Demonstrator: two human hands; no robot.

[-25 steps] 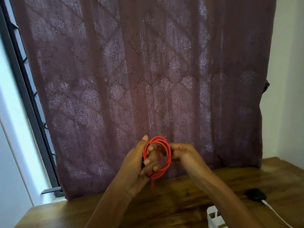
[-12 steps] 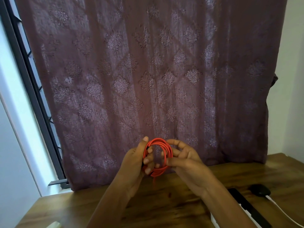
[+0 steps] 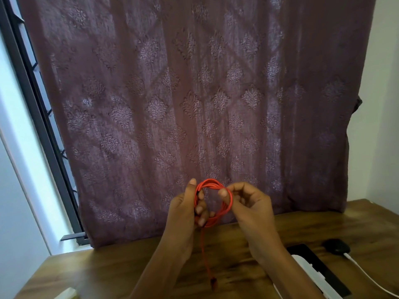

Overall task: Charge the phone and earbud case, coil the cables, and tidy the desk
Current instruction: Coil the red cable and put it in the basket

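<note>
A red cable [image 3: 212, 184] is wound into a small coil held in the air above the wooden desk [image 3: 237, 268]. My left hand [image 3: 185, 209] grips the coil's left side, thumb up behind it and fingers curled through the loop. My right hand [image 3: 248, 201] pinches the coil's right side between thumb and fingers. One loose end of the cable hangs straight down from the coil, and its plug [image 3: 213, 282] dangles just above the desk. A black earbud case [image 3: 335, 246] with a white cable [image 3: 367, 275] lies at the right.
A dark patterned curtain [image 3: 194, 104] hangs behind the desk, with a window frame [image 3: 38, 117] at the left. A flat black device [image 3: 317, 266] lies by a white power strip [image 3: 313, 277] at the lower right. A pale object [image 3: 67, 293] peeks in at the bottom left.
My right hand has shifted from the middle of the coil to pinch its right side. A loose end with its plug now hangs down. The view has tilted down a little.
</note>
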